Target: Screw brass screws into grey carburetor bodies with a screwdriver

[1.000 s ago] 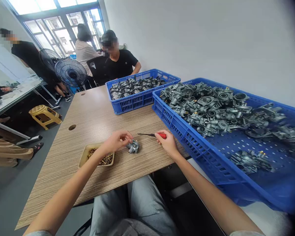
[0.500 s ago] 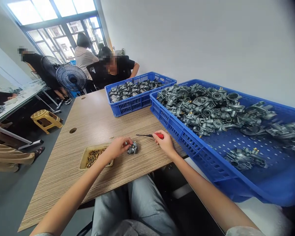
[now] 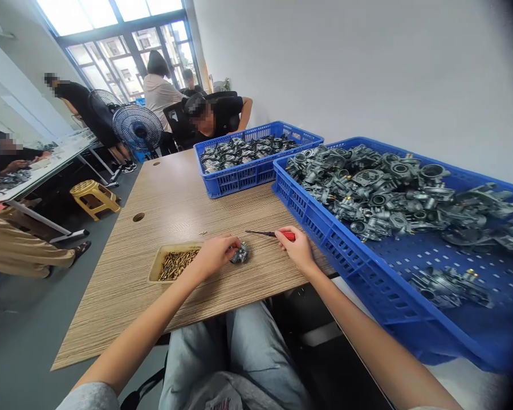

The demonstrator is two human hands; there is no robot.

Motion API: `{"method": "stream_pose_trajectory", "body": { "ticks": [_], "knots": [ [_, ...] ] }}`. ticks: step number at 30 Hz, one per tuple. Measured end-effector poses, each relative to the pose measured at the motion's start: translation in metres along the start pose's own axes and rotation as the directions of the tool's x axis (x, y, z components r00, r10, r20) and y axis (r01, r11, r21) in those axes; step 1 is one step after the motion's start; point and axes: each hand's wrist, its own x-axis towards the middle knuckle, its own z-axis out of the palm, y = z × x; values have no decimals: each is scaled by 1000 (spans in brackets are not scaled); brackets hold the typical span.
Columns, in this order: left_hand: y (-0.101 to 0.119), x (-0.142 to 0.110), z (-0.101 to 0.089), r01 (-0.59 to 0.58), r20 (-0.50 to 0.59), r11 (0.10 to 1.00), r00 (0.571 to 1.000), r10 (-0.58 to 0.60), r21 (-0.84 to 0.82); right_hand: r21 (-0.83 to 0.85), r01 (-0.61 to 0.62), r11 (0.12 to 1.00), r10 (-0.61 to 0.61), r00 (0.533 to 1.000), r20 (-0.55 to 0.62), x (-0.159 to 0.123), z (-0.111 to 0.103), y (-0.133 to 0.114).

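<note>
My left hand [image 3: 216, 254] is closed round a small grey metal part [image 3: 240, 254] that rests on the wooden table [image 3: 166, 199]. My right hand [image 3: 298, 248] grips a screwdriver with a red handle [image 3: 284, 234]; its thin shaft points left, lying low over the table just beyond the part. A shallow tan tray of small brass screws [image 3: 175, 264] sits just left of my left hand. One loose brass screw [image 3: 203, 232] lies on the table behind it.
Two blue crates hold heaps of grey metal castings: a large one [image 3: 325, 239] at my right, a smaller one [image 3: 239, 176] behind it. A person in black sits at the table's far end. Other people, a fan [image 3: 137, 128] and a yellow stool [image 3: 94, 196] stand to the left.
My left hand has curled more tightly over the metal part. My right hand keeps the screwdriver in the same pose. The view has shifted slightly.
</note>
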Motion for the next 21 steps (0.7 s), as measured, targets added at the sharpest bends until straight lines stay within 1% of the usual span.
{"method": "stream_pose_trajectory", "body": {
  "ticks": [2,4,6,8,10,11,12,13,14,18,19,21],
  "knots": [
    [7,-8,11,46,-76,999,996,-46,4,-1,2,1000,-2,1000,3,0,0,2],
    [15,-16,27,78,-206,997,975,-80,-17,-7,5,1000,-5,1000,5,0,-1,4],
    [22,-23,45,95,-348,993,930,-115,-74,-14,10,1000,-10,1000,8,0,-2,7],
    [27,-28,62,115,-477,982,862,-174,-151,-18,17,1000,-16,1000,13,0,-3,10],
    [29,-30,74,123,-550,968,804,-226,-218,-27,22,999,-21,1000,18,1,-3,12],
    [29,-30,79,125,-570,962,784,-245,-241,-34,23,999,-22,1000,16,1,-4,13],
    [29,-29,82,126,-580,959,773,-256,-255,-41,24,999,-24,1000,13,0,-4,13],
    [28,-28,83,124,-582,956,770,-262,-267,-47,26,999,-26,1000,11,0,-4,13],
    [26,-26,83,115,-575,954,776,-260,-277,-51,29,998,-28,1000,10,0,-4,13],
    [18,-19,78,38,-467,948,863,-190,-317,-68,34,997,-34,999,10,-2,-3,11],
    [16,-18,77,29,-447,946,877,-179,-322,-70,34,997,-34,999,9,-2,-3,10],
    [15,-18,77,39,-441,942,876,-193,-334,-66,34,997,-33,999,11,-3,-3,10]
  ]
}}
